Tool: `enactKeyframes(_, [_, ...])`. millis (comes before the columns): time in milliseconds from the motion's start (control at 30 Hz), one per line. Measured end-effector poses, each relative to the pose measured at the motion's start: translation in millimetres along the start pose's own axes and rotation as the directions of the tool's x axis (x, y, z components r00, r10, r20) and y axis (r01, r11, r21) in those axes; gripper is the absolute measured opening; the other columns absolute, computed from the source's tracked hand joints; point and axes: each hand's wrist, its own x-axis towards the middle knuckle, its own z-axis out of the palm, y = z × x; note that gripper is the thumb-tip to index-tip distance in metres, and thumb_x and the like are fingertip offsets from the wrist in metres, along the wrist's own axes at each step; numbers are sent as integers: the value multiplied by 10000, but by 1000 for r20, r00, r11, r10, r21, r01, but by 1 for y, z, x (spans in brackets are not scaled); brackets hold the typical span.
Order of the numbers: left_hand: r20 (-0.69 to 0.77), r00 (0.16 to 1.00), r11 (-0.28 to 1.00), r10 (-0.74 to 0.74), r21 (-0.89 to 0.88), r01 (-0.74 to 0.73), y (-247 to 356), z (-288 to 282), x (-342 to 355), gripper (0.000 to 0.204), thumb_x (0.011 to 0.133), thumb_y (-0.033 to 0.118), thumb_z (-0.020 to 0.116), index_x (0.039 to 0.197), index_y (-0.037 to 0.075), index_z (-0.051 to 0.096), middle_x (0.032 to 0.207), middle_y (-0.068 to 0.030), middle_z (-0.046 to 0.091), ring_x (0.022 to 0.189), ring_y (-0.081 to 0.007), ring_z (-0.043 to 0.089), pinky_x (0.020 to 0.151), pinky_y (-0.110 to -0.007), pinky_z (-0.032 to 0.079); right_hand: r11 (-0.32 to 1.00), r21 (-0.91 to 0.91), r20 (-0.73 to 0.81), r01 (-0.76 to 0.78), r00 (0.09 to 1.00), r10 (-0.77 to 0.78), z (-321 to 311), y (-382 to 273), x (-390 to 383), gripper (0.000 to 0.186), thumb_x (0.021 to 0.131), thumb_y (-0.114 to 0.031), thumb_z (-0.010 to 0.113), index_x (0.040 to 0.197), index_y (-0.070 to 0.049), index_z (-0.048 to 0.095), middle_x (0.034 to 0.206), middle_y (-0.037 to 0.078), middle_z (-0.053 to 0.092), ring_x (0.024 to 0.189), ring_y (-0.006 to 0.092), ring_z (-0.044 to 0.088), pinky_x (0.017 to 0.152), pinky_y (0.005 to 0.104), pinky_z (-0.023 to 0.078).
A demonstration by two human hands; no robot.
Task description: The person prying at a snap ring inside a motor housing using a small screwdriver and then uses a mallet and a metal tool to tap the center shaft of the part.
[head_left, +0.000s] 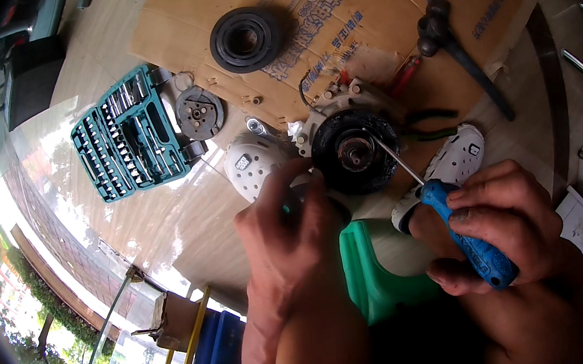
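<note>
A bolted grey metal unit [343, 98], like a car air-conditioning compressor, sits between my shoes with its black ring-shaped face [323, 145] turned up. My right hand [507, 221] is wrapped round the blue handle of a screwdriver [464, 235]. Its shaft slants to the upper left, and the tip meets the ring face near the inner edge. On the left side of the ring is my left hand [285, 219], fingers curled and thumb close against the rim. A dark thing with a small green spot shows between those fingers; its kind is hidden.
Cardboard [171, 29] lies under a black pulley [244, 40] and a hammer [461, 55]. To the left are a round metal plate [200, 113] and a teal socket set [129, 133]. Pliers [430, 125] lie right of the unit. White clogs [249, 162] flank it; a green stool [368, 274] stands nearer.
</note>
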Motion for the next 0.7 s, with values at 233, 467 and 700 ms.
enactKeyframes(233, [224,741,741,633,100,-664,9,5,6,349,801,72,790,1144,19,748,813,-72,701,624,-234,698,571,-348,567,989,-36,-149,140,978,-144,19,45,-24,532,792,-435,944,1110,-74,718,1031,107,741,838,255,745,695,355,624])
enactKeyframes(467, [347,699,738,626,28,-674,46,15,4,489,748,78,830,1220,9,722,896,-107,713,685,-283,732,605,-363,599,978,13,-256,208,946,-198,32,51,-17,614,863,-519,875,1160,-17,681,1045,164,704,944,324,716,827,463,617])
enactKeyframes(700, [284,693,684,662,148,-714,45,27,-1,557,804,187,842,1308,-16,720,1061,-143,685,763,-232,732,598,-340,597,971,72,-153,228,965,-215,22,61,-15,948,809,-856,733,1158,20,634,1160,230,637,1153,423,617,1026,611,504])
